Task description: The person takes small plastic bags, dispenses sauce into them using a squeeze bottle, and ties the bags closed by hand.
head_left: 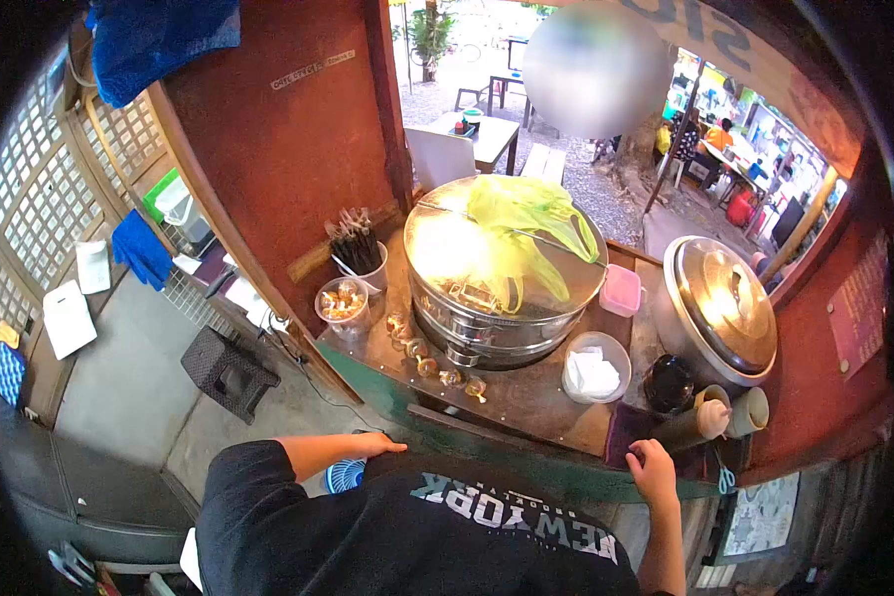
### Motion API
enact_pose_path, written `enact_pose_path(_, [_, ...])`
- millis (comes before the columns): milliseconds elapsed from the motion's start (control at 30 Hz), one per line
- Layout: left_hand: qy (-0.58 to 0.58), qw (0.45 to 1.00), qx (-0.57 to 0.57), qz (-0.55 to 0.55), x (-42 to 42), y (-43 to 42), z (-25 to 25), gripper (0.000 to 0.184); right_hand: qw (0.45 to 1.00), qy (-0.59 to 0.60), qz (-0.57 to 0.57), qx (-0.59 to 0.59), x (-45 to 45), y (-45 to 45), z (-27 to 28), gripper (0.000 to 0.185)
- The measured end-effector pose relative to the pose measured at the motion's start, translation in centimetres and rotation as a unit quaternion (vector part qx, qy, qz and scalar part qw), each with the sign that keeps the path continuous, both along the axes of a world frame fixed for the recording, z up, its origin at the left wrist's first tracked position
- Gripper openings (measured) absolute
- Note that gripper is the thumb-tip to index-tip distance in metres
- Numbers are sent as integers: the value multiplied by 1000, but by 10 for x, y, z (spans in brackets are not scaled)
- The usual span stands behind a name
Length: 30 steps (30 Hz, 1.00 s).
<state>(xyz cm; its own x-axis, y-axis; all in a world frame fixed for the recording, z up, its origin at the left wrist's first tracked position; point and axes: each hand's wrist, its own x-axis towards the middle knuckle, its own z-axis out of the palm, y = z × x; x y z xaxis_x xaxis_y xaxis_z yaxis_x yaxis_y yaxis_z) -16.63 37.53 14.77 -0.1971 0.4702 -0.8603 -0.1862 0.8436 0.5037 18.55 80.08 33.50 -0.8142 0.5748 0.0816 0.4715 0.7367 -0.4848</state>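
Note:
In the head view my left hand (379, 444) is low in front of the counter, by its front edge, with fingers stretched out and nothing visible in them. My right hand (653, 469) is at the counter's right front edge, its fingers loosely bent and apart, holding nothing I can see. Just beyond it are a squeeze bottle (693, 427) and a dark round jar (669, 383). Behind these, a large round metal steamer (497, 333) bears a yellow-green plastic bag (536, 223) on its lid. A tub of white tissues (594, 375) stands right of the steamer.
Several small tied sauce bags (426, 367) lie along the counter. Left are a tub of similar bags (344, 302) and a cup of dark wrapped sticks (364, 260). A lidded pot (722, 310), pink container (621, 290) and scissors (726, 480) are right; a dark stool (226, 372) stands left.

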Motion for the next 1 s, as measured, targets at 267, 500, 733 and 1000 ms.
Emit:
enact_pose_path(267, [-59, 996, 25, 68, -3, -15, -8, 51, 1000, -13, 15, -5, -18, -19, -8, 15])
enact_pose_path(500, [181, 921, 265, -223, -26, -54, -129, 39, 996, 21, 83, 34, -43, -19, -11, 20])
enact_pose_path(733, [323, 909, -263, -21, -27, -97, -118, 118, 997, -30, 39, 58, -55, -20, -3, 23])
enact_pose_path(1000, [318, 937, -128, 73, 1, -122, -163, 120, 997, 26, 15, 72, -78, -15, 18, 17])
